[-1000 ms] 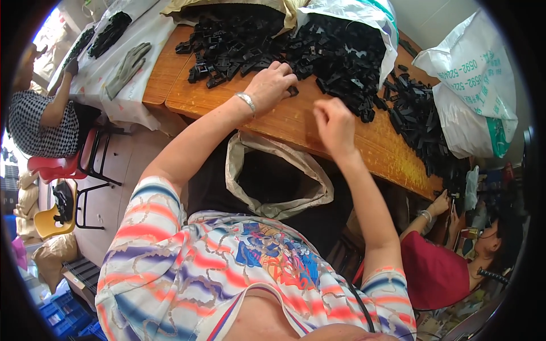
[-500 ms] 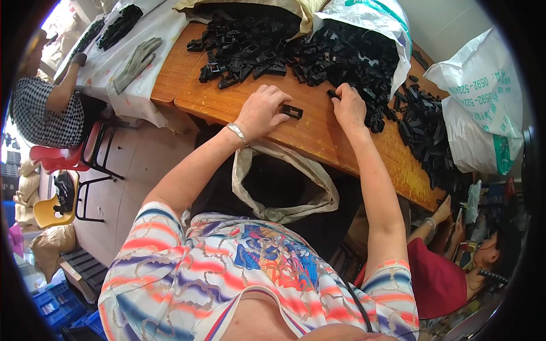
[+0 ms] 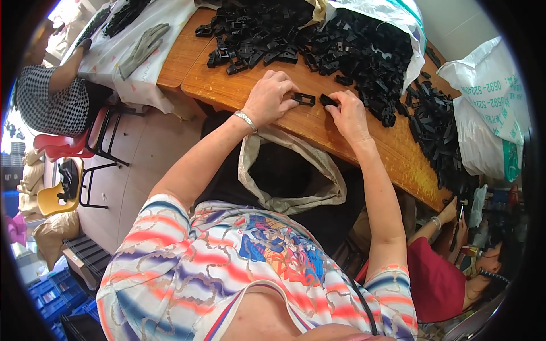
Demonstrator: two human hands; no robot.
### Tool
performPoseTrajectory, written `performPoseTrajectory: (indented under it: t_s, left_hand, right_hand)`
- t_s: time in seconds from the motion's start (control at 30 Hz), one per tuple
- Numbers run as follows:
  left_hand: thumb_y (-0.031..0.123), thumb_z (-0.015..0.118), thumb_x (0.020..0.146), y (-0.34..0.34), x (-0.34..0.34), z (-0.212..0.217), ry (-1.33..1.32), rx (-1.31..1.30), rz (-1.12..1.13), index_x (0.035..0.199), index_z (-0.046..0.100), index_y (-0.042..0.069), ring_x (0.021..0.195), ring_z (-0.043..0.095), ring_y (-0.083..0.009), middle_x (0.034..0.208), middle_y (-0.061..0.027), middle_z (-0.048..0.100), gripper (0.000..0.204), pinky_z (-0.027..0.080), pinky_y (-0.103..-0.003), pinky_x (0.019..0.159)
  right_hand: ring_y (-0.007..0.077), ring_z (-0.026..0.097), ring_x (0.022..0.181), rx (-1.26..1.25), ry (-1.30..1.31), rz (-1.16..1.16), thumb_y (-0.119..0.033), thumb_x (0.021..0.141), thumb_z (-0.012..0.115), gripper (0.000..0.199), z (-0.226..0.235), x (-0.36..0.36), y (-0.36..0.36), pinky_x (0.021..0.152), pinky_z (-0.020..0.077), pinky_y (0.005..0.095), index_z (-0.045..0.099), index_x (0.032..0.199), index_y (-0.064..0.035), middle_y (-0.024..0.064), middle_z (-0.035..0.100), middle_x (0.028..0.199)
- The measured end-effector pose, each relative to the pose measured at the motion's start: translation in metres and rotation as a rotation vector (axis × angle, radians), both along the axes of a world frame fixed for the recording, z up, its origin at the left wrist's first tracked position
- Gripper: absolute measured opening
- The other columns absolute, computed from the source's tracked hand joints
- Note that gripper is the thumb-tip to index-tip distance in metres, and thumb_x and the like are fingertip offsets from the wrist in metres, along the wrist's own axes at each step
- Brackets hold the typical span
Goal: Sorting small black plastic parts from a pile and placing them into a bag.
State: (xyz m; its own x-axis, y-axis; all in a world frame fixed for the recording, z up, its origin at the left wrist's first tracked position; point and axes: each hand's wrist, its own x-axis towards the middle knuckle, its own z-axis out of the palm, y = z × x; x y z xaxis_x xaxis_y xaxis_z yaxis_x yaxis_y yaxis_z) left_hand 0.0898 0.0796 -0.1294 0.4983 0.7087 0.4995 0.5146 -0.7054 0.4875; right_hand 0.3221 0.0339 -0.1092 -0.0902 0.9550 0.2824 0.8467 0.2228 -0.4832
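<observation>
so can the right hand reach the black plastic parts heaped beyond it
Probably yes: nothing stands between the right hand and the black plastic parts, though that hand holds a black piece.

Desk (image 3: 222, 85): brown wood look, glossy, worn rough toward the front edge
Held parts (image 3: 306, 99): black plastic look, smooth
Piled parts (image 3: 364, 51): black plastic look, small glints
Open sack (image 3: 334, 184): coarse, woven, matt
White bag (image 3: 483, 139): woven plastic look, creased, faint sheen
Glove (image 3: 142, 51): grey cloth, matt
Bracelet (image 3: 246, 121): shiny silvery metal
</observation>
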Motion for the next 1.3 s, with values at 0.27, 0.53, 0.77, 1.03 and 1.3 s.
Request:
performPoseTrajectory:
  t_s: [0.27, 0.53, 0.77, 1.03, 1.3]
  left_hand:
    - [0.017, 0.078, 0.075, -0.001, 0.002, 0.001, -0.001, -0.046, -0.004, 0.093, 0.072, 0.007, 0.101, 0.055, -0.028, 0.099, -0.0069, 0.062, 0.022, 0.048, -0.038, 0.089]
    - [0.019, 0.078, 0.074, 0.003, -0.001, -0.002, -0.001, -0.047, -0.012, 0.092, 0.072, 0.007, 0.1, 0.054, -0.0282, 0.097, -0.0058, 0.062, 0.022, 0.047, -0.038, 0.089]
    - [0.021, 0.077, 0.074, 0.002, 0.004, -0.001, -0.009, -0.04, 0.001, 0.09, 0.073, 0.009, 0.1, 0.054, -0.0282, 0.096, -0.0055, 0.061, 0.021, 0.047, -0.039, 0.087]
    - [-0.001, 0.057, 0.077, 0.035, -0.008, 0.014, 0.091, 0.074, -0.034, 0.102, 0.071, 0.009, 0.104, 0.059, -0.0291, 0.105, -0.0079, 0.064, 0.03, 0.049, -0.038, 0.094]
    - [0.009, 0.061, 0.081, 0.078, 0.012, 0.013, 0.372, 0.409, 0.293, 0.089, 0.066, 0.012, 0.099, 0.058, -0.0235, 0.093, -0.0038, 0.065, 0.01, 0.048, -0.037, 0.078]
  right_hand:
    - [0.0343, 0.065, 0.083, 0.115, 0.061, 0.138, -0.001, 0.076, 0.074, 0.022, 0.013, -0.04, 0.001, 0.074, 0.0533, 0.0407, 0.071, 0.097, -0.0018, 0.014, 0.064, 0.092]
    - [0.0327, 0.065, 0.084, 0.057, -0.152, 0.187, -0.008, 0.08, 0.071, 0.022, 0.017, -0.049, -0.007, 0.072, 0.0543, 0.0395, 0.069, 0.101, -0.0017, 0.013, 0.061, 0.093]
    - [0.0296, 0.059, 0.096, 0.299, -0.364, 0.184, -0.009, 0.081, 0.065, 0.034, -0.009, -0.046, -0.006, 0.077, 0.0537, 0.0377, 0.061, 0.113, 0.0013, 0.0127, 0.058, 0.101]
    - [0.0325, 0.062, 0.086, 0.273, -0.108, 0.175, -0.006, 0.075, 0.072, 0.032, -0.006, -0.061, -0.081, 0.071, 0.0534, 0.0415, 0.065, 0.106, -0.0046, 0.0127, 0.06, 0.093]
    - [0.032, 0.066, 0.078, 0.055, -0.021, 0.259, -0.009, 0.079, 0.074, 0.019, -0.011, -0.059, -0.094, 0.066, 0.0542, 0.0393, 0.068, 0.097, -0.0066, 0.0117, 0.064, 0.087]
